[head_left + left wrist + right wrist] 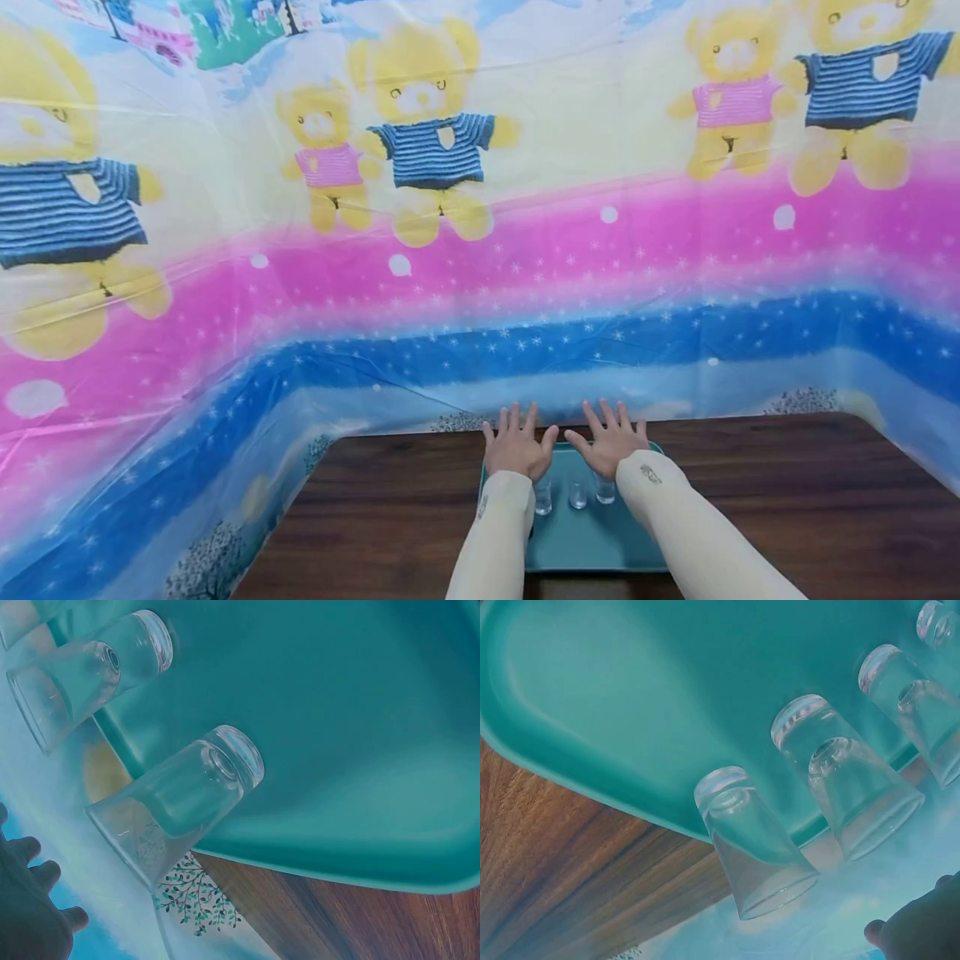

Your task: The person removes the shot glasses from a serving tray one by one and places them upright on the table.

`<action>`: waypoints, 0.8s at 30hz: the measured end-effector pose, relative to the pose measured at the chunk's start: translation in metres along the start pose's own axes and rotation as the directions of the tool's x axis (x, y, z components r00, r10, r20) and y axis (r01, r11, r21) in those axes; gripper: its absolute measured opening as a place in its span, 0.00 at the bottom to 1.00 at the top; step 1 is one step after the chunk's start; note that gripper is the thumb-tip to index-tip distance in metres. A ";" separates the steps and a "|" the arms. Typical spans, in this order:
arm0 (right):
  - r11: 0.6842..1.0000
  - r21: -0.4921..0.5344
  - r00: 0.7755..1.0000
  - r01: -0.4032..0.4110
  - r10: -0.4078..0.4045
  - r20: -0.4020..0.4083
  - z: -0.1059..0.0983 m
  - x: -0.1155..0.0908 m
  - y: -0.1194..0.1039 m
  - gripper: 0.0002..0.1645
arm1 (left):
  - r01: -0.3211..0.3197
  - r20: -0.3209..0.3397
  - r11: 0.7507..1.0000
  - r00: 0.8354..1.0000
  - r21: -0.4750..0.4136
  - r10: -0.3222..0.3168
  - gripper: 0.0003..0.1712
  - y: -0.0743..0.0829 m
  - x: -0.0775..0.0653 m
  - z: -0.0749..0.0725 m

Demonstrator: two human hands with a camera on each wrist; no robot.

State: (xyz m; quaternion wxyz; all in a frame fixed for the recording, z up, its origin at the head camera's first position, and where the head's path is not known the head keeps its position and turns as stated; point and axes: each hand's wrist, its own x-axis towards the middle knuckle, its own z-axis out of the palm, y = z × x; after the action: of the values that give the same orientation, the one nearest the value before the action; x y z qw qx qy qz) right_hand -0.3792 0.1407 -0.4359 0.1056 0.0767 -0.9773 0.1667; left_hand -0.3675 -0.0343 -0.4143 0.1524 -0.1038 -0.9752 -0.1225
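Legible text, labels, brands, numbers or signs: none. Cream long fabric sleeve on my right arm [701,529]: one small dark mark [651,474] towards its end, unreadable. Cream long fabric sleeve on my left arm [491,542]: one similar dark mark [482,507], likewise unreadable.

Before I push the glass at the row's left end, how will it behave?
The glass may tip if pushed high, seeming wider at its rim than base. Its thick bottom may steady it. Smooth, clear walls look slippery and fragile.
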 end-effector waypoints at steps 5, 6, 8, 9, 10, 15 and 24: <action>1.000 -0.015 1.000 0.008 -0.009 -0.017 -0.002 -0.002 -0.002 0.46 | 0.002 -0.007 1.000 1.000 -0.010 -0.002 0.34 -0.002 -0.001 -0.002; 1.000 -0.019 1.000 0.009 -0.009 -0.021 -0.003 -0.002 -0.002 0.46 | 0.002 -0.006 1.000 1.000 -0.006 -0.002 0.34 -0.002 -0.001 -0.001; 1.000 -0.020 1.000 0.008 -0.008 -0.028 -0.005 -0.004 -0.003 0.45 | 0.003 -0.006 1.000 1.000 0.006 -0.003 0.34 -0.004 0.000 -0.001; 1.000 -0.021 1.000 0.008 -0.009 -0.029 -0.007 -0.004 -0.003 0.45 | 0.002 -0.010 1.000 1.000 0.008 -0.002 0.34 -0.005 0.001 -0.002; 1.000 -0.019 1.000 0.007 -0.007 -0.028 -0.007 -0.006 -0.003 0.44 | 0.001 -0.008 1.000 1.000 0.011 -0.001 0.35 -0.006 0.001 -0.001; 1.000 -0.011 1.000 0.012 -0.012 -0.008 -0.010 -0.012 0.002 0.43 | 0.016 0.033 0.999 0.999 0.032 -0.017 0.36 -0.013 0.000 0.000; 0.998 0.021 0.999 0.051 -0.051 0.000 -0.029 -0.019 0.044 0.43 | 0.053 0.131 0.998 0.990 -0.043 -0.047 0.36 -0.041 0.004 -0.016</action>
State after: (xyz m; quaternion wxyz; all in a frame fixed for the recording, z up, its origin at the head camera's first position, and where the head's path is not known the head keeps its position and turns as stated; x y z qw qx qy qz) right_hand -0.3635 0.1942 -0.4272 0.1090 0.1028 -0.9733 0.1740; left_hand -0.3766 -0.0772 -0.4073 0.0830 -0.0908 -0.9822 -0.1419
